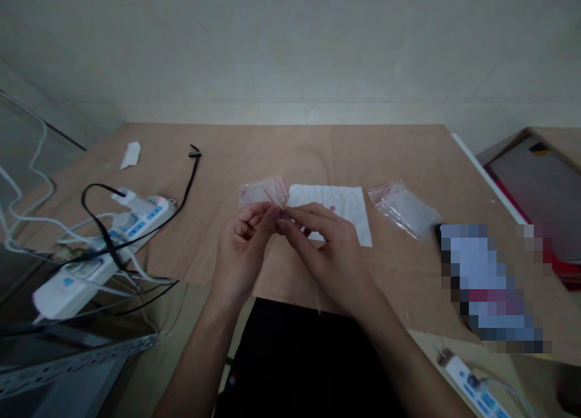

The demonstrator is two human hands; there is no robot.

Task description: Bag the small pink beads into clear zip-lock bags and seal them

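My fingertips meet at a tiny item [281, 207], which I judge to be pinched there; it is too small and dim for me to name it or read its long axis. Thumb and forefinger of my left hand [238, 254] close on it from the left, those of my right hand [333, 245] from the right, so neither is nearer. The other left fingers curl loosely; the right ones reach forward, slightly bent.

Just beyond my fingertips, on the far left, lies a clear bag with red lines [256, 193], its long axis running left to right, nearer my left hand. I cannot tell whether it touches my fingers. Beyond and partly behind my right hand, a white cloth [351, 215] lies flat, also longest left to right, with a small pinkish spot [333, 208] on it. Right of that, well apart from both hands, is another clear bag [406, 209], slanting from far left to near right.

Counted: two bags, one cloth, one visible spot. Farther out on the bench [318, 143] I count one white scrap [131, 155] at far left, one pixelated device [474, 254] at right, and two power strips: one at left [63, 294], one at near right [474, 385].
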